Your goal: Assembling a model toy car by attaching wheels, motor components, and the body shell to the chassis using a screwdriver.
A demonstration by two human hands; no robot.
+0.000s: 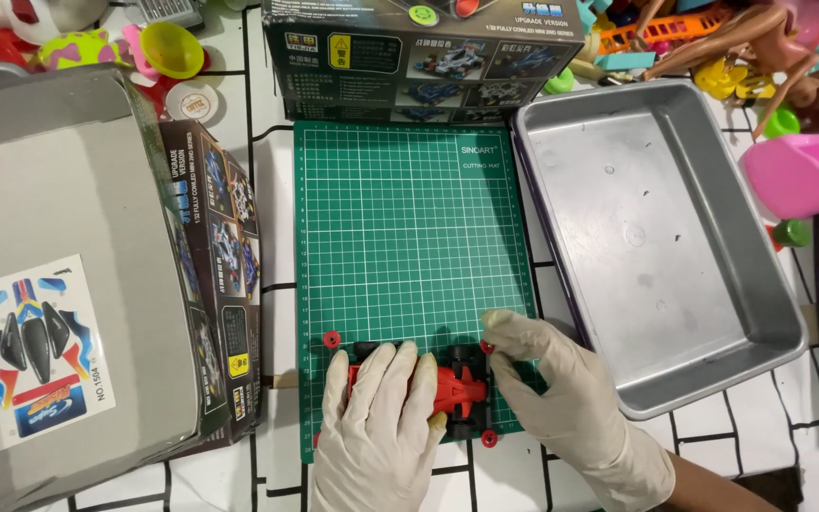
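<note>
Two gloved hands, left hand (381, 417) and right hand (561, 384), each grip closed on one red toy car (452, 387).

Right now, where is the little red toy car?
In the head view, the red toy car sits at the near edge of the green cutting mat, between the gloved left hand and right hand, left of the metal tray.

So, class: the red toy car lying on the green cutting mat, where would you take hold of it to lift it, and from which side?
Grip the red toy car across its narrow red body, between the black wheels, coming from above. It lies flat on the green cutting mat, lengthwise left to right, with small red rollers sticking out at the corners, so the ends are awkward. The left hand already covers its rear; the right hand touches its front.
</note>
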